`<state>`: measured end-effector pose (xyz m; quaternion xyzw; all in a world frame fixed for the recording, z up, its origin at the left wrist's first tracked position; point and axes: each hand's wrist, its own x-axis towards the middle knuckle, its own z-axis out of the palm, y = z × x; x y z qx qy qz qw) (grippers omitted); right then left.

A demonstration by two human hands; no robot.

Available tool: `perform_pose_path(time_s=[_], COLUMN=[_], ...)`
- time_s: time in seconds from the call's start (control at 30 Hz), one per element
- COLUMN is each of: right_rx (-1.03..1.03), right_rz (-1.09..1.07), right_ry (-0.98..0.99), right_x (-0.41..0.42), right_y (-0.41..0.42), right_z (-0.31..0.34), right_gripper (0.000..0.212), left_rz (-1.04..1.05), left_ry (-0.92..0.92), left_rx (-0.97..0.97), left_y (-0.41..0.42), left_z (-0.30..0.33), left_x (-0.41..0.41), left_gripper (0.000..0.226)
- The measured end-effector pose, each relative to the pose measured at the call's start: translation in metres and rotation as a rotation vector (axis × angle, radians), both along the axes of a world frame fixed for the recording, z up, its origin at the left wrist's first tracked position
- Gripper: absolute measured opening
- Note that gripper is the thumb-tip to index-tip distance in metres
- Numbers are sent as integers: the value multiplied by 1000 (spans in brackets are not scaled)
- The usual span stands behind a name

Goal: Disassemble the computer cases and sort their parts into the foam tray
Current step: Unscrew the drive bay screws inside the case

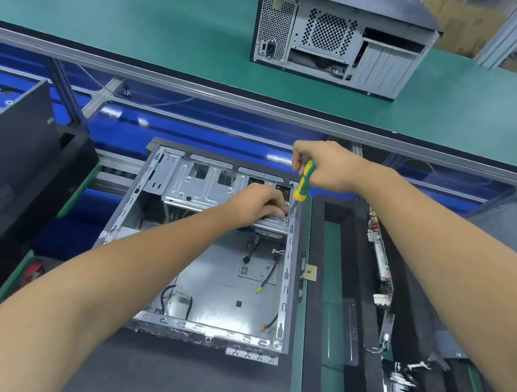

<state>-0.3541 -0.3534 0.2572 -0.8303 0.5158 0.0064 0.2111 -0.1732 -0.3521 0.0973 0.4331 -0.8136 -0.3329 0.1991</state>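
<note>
Right hand gripping screwdriver upright; left hand just below, fingertips pinching at its tip on open computer case. No legible writing.

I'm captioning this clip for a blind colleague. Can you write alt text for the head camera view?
A person's right hand grips a green and yellow screwdriver, tip down at the drive bracket of an open computer case, while the left hand steadies the spot. A black foam tray lies to the right, and a second case stands on the green shelf behind.
</note>
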Motion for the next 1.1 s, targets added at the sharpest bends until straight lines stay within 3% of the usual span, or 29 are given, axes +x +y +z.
perform_pose_path(time_s=[0.53, 0.63, 0.77, 0.87, 0.93, 1.03, 1.1], right_rx=[-74, -73, -62, 17, 41, -21, -120], right_rz=[-54, -66, 24, 83, 68, 62, 108], right_ry=[0, 104, 266, 197, 171, 267, 367], right_x=[1, 4, 10, 15, 17, 16, 14], right_y=[1, 2, 3, 7, 8, 6, 3], right_z=[-6, -3, 10, 15, 14, 11, 9], right_gripper=[19, 18, 7, 26, 30, 8, 15], left_rz=[-9, -5, 66, 129, 148, 156, 148], left_ry=[-66, -51, 111, 176, 175, 150, 109], left_rx=[-152, -167, -117, -62, -50, -76, -117], left_y=[7, 7, 6, 5, 4, 2, 0], left_z=[-16, -17, -17, -16, -18, -21, -23], left_x=[-3, -4, -2, -4, -5, -6, -6], left_gripper=[10, 9, 5, 5, 5, 6, 8])
